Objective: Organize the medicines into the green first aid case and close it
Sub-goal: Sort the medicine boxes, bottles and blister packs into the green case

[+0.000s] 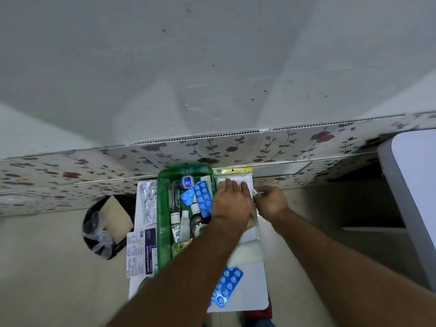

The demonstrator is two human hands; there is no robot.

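Below, a white table (245, 289) (cluttered) meets a floral wall panel (283, 147).

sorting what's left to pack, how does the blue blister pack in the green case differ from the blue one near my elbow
The blue blister pack in the case lies inside the green case, propped on bottles; the blue blister pack on the table lies flat on the white surface, outside the case. The one in the case runs almost straight away from the camera; the table one is angled diagonally. Both are blue with two rows of round pills.
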